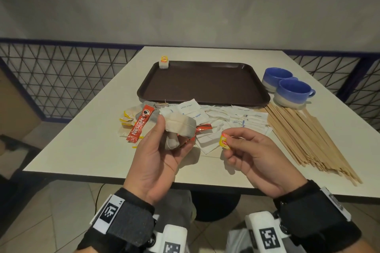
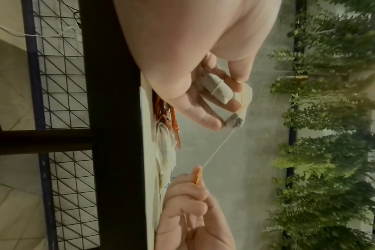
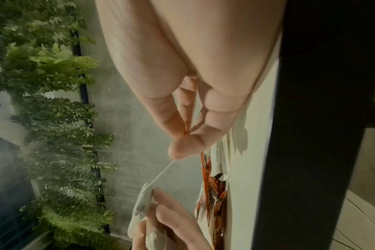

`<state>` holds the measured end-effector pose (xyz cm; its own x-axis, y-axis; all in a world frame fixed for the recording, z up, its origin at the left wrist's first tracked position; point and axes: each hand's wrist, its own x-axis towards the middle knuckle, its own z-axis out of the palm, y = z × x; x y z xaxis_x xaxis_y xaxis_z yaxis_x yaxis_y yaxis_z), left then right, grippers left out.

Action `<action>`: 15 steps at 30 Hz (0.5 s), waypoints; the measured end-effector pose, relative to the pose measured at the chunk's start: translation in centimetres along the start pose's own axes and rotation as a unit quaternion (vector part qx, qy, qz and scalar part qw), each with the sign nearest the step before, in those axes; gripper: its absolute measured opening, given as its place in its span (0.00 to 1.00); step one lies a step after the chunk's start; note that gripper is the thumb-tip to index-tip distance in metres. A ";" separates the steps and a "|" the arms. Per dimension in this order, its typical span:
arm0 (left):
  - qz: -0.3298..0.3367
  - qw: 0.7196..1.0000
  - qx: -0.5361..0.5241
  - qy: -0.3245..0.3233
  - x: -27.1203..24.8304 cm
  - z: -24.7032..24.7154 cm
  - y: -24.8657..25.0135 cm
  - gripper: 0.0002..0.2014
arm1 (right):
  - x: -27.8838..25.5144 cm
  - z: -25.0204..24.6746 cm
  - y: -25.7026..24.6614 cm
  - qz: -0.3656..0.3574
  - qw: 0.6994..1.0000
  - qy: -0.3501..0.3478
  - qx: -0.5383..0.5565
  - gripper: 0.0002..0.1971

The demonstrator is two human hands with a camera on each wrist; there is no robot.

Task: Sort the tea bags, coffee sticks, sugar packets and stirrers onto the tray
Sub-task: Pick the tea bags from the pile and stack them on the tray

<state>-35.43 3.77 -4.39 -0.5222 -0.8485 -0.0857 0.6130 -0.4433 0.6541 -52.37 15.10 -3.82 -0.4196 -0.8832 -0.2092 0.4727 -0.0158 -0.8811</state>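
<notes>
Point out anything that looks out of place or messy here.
One tea bag straddles the tray's far-left rim instead of lying inside. The left hand grips a tea bag bundle, its string stretched to the yellow tag pinched by the right hand.

Head view high, looking forward and down over the table [image 1: 98, 150], wrist views close, turned sideways along each palm, facing a leafy wall [image 2: 332, 135], all three sharing the tea bag [image 1: 181, 127] and string [image 2: 216, 150].
</notes>
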 end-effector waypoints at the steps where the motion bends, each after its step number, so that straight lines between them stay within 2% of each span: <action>1: -0.006 1.000 -0.007 0.002 0.1 0.0 0.0 0.15 | 0.1 0.0 0.0 0.001 1.000 0.000 -0.009 0.14; 8: -0.011 1.000 -0.013 0.009 -0.1 0.2 0.5 0.14 | 0.0 0.4 -0.1 0.007 0.998 0.009 -0.063 0.08; 12: -0.003 1.000 0.010 0.013 0.1 -0.1 0.2 0.17 | -0.7 0.7 -0.3 0.030 0.995 -0.010 -0.091 0.05; 15: -0.011 1.000 0.011 -0.013 0.2 -0.3 0.1 0.14 | -1.0 0.7 -0.4 0.043 0.995 -0.006 -0.094 0.06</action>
<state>-35.34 3.46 -4.61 -0.5500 -0.8312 -0.0807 0.5886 -0.4543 0.6687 -51.59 15.61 -2.95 -0.3734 -0.8836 -0.2826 0.3528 0.1464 -0.9242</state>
